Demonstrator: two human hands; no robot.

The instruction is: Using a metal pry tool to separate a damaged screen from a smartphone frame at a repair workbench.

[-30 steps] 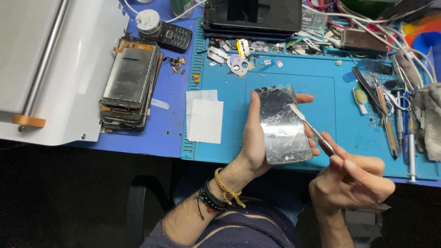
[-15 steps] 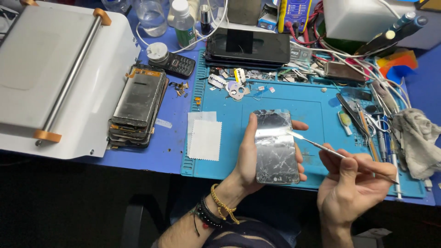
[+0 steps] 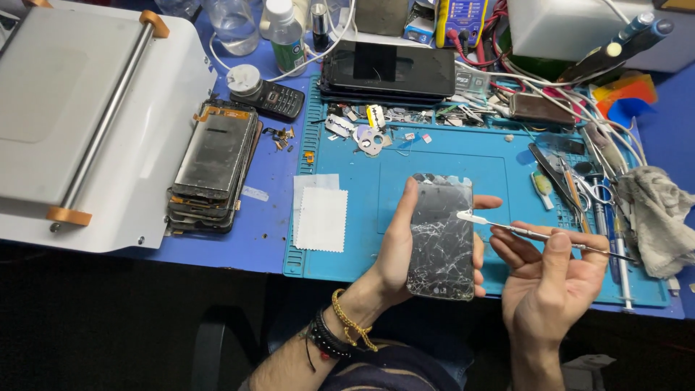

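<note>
— While you look down, what sits in your left hand (image 3: 405,246)?

— A phone (image 3: 441,235) with cracked glass, face up. I clasp it with my thumb along its left side and my fingers curled round its right, above the near edge of the blue mat (image 3: 347,264).

— And your right hand (image 3: 554,279)?

— It pinches a thin metal pry tool (image 3: 536,234) between thumb and fingers. The flat white tip touches the phone's right side, near the top.

— What lies around?

— A white cloth (image 3: 322,217) rests on the mat's left edge. A stack of screens (image 3: 213,166) sits beyond that edge on the worktop, beside a white machine (image 3: 87,108). A dark tablet (image 3: 387,71) lies at the mat's far edge, and a grey rag (image 3: 662,217) at its right.
</note>
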